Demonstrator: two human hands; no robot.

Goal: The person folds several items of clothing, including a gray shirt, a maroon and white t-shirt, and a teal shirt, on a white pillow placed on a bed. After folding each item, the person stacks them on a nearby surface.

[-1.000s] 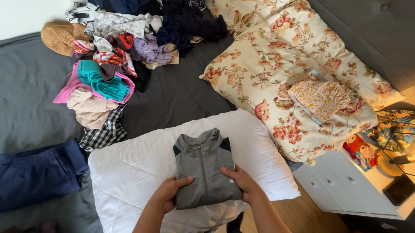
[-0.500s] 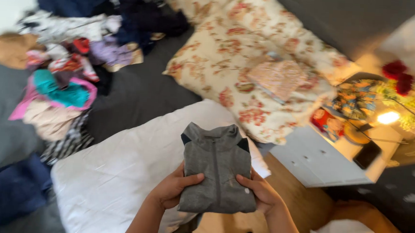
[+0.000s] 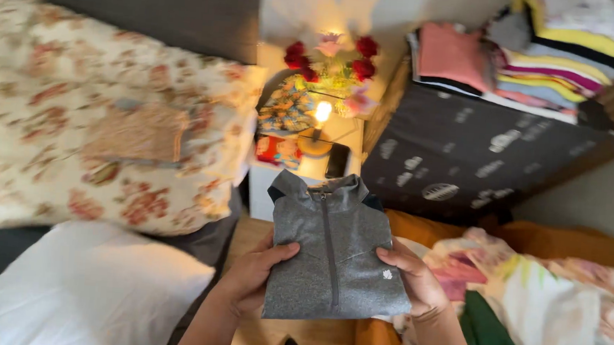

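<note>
Fingers [image 3: 282, 250] of left hand [image 3: 254, 279] and right hand [image 3: 414, 278] clamped on both sides of folded grey zip jacket [image 3: 334, 256], held up above floor beside bed, folding done, not yet put on clothes stack [image 3: 542, 48].

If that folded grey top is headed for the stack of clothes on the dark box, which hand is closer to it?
Probably the right hand. It grips the right edge of the folded grey zip top, and the stack of folded clothes on the dark box lies up and to the right. The left hand holds the far edge.
</note>
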